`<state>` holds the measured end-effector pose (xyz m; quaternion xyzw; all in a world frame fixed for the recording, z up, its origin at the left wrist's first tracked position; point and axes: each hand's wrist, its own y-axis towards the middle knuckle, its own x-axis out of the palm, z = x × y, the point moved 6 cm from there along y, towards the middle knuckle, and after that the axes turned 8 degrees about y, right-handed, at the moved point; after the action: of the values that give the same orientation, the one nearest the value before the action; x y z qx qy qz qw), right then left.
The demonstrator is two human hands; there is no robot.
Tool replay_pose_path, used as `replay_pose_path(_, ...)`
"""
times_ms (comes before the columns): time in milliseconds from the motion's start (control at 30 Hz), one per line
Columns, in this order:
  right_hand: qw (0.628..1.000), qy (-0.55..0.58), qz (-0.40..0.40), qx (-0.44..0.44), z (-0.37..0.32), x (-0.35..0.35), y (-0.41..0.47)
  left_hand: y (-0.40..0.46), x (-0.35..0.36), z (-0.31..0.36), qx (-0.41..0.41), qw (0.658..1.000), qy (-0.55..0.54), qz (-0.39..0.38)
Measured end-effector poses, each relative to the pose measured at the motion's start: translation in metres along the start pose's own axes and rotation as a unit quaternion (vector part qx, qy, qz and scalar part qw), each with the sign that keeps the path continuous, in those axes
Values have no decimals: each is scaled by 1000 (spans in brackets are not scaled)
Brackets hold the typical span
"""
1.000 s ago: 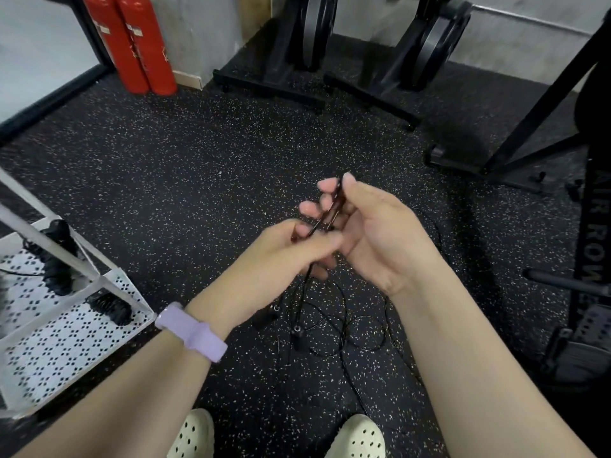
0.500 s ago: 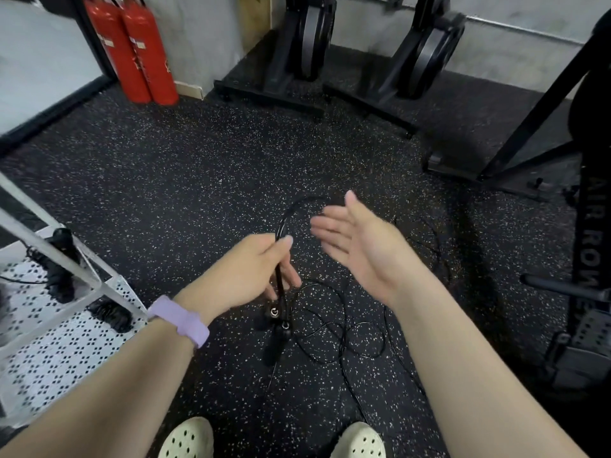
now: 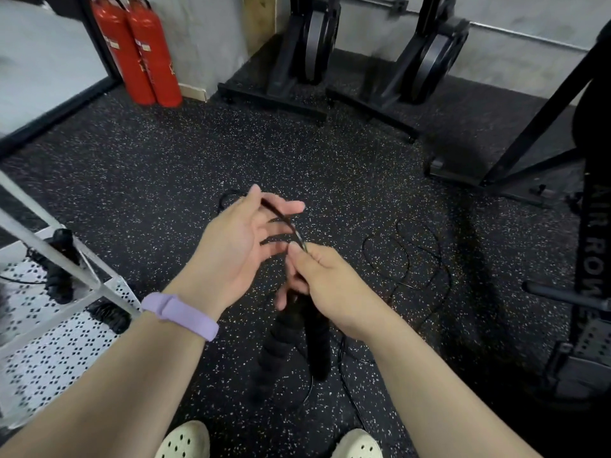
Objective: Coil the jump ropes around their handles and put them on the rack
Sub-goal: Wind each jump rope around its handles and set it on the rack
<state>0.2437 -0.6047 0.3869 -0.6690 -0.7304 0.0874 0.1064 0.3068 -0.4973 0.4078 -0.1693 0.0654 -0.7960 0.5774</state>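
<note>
Rack [image 3: 109, 289] left; handles [image 3: 297, 338] hang below hands; loose rope [image 3: 413, 259] on floor right.

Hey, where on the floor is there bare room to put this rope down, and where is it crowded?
Bare floor lies between the fire extinguishers, the white rack and the left hand. Right of the right hand, loose rope loops cover the floor. Handles hang over the patch above the shoes.

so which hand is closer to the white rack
Left. The left hand, with the purple band, is nearer the rack at the picture's left edge. The right hand, gripping the rope handles, is farther off on the other side.
</note>
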Motion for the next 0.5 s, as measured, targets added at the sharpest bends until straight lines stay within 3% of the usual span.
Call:
replay_pose_path(67, 993, 112, 40, 12, -7, -8, 0, -6, 10, -9, -23, 991, 123, -36)
replay_pose_path(167, 954, 274, 119, 31, -21, -26, -2, -28, 30, -27, -142, 955, 212, -150)
replay_pose_path(267, 907, 385, 170, 21, -26, -46, -1, -51, 49, -38, -204, 910, 226, -282)
replay_pose_path(367, 883, 435, 177, 3, -24, -56, 0, -57, 51, -38, -215, 911, 193, -295)
replay_pose_path(500, 887, 432, 162, 1, -28, -60, -1, -63, 53, -29, -212, 922, 87, -312)
